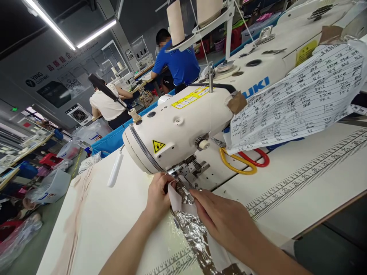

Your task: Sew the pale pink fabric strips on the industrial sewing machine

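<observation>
A white sewing machine [169, 126] stands on the table, its needle area [183, 168] just beyond my hands. My left hand [157, 194] is closed in a pinch on a piece of pale fabric [175, 198] at the left side of the presser foot. My right hand [222, 214] reaches in from the right with its fingers pressed together beside a narrow metal part [187, 193]; what they grip is not clear. Below and between my hands runs a shiny, crinkled silver-brown strip [197, 238], with pale fabric along it.
Scissors with yellow and red handles [239, 162] lie right of the machine head. A handwritten sheet [298, 99] hangs from the machine. Printed rulers [309, 170] mark the table. Pale pink cloth [74, 221] lies at left. Two people [179, 63] sit working beyond.
</observation>
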Tool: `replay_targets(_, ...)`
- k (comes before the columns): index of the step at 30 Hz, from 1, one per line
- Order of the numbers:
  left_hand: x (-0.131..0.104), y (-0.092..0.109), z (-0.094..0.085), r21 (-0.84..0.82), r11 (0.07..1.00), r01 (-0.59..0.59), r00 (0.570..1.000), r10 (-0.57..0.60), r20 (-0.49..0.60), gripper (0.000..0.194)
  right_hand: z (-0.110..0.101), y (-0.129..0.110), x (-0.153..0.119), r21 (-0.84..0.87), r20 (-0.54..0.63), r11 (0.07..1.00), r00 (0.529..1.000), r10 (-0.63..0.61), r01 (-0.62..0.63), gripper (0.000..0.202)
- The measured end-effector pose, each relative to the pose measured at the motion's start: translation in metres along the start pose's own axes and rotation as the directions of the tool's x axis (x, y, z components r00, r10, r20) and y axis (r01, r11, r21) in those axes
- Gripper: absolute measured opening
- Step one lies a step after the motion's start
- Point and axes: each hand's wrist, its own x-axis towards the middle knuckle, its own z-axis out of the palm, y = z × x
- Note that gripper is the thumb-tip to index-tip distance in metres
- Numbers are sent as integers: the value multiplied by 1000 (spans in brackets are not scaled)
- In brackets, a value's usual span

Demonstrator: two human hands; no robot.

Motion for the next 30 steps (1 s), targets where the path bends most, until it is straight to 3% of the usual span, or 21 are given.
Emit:
replay_targets(4, 1, -1, -1, 38, 999, 8, 1000, -9, 24, 6, 0, 0, -2, 3, 34, 1000, 999, -10, 10, 33)
replay_targets(13, 1, -4, -1, -45, 993, 105, 994, -105, 15, 11, -2, -2, -3, 20, -16, 999, 999, 47, -47, 31)
replay_targets(18, -1, -5, 0, 72, 996, -51, 998, 53, -23, 8, -2, -2, -3, 8, 6, 999, 999, 33, -33, 31)
replay_targets(23, 0, -3, -1, 243, 921, -303, 951, 310, 12, 10, 2, -5, -3, -126, -13, 992, 1000, -16, 14, 31)
replay_targets(27, 1, 3, -5, 244, 902, -356, 934, 347, 81, 12, -3, -7, -5, -184, -50, 983, 998, -24, 15, 30)
replay_targets(30, -1, 9, -13, 191, 909, -371, 924, 342, 169, 21, -20, -7, -19, -22, -21, 999, 999, 41, -41, 25)
